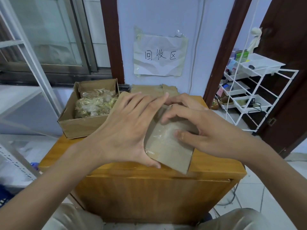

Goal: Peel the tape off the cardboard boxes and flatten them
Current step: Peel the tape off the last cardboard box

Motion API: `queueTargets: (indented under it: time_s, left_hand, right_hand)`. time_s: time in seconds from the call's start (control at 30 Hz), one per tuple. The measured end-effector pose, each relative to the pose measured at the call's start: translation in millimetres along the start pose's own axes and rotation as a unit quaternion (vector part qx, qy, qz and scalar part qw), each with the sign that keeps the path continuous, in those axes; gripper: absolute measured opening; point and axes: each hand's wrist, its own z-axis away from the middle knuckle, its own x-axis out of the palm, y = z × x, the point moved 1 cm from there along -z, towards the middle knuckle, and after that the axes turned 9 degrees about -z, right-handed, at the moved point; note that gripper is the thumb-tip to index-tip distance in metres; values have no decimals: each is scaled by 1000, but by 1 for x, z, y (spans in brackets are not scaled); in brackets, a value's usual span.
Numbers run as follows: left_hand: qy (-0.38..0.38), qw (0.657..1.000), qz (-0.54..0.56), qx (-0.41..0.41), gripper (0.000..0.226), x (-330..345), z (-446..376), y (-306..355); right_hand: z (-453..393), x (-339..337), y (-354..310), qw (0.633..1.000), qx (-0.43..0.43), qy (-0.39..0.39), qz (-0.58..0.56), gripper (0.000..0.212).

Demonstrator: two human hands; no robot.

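Both hands hold the small cardboard box [167, 146] above the desk [216, 165]: my left hand [123, 130] cradles it with fingers spread, my right hand [196, 130] curls onto its clear tape [163, 137]. If I pick carelessly, I judge the tape could shred or tear the cardboard; beyond, the open box [73, 125] of peeled scraps sits close enough to knock.

Soft even daylight, faint shadows; wide-angle bending at edges; slight motion blur throughout.
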Motion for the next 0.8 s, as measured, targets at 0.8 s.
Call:
queueTargets:
  time_s: [0.8]
  left_hand:
    - [9, 999, -28, 13, 155, -1, -4, 5]
  right_hand:
    - [6, 3, 3, 998, 1, 64, -22, 17]
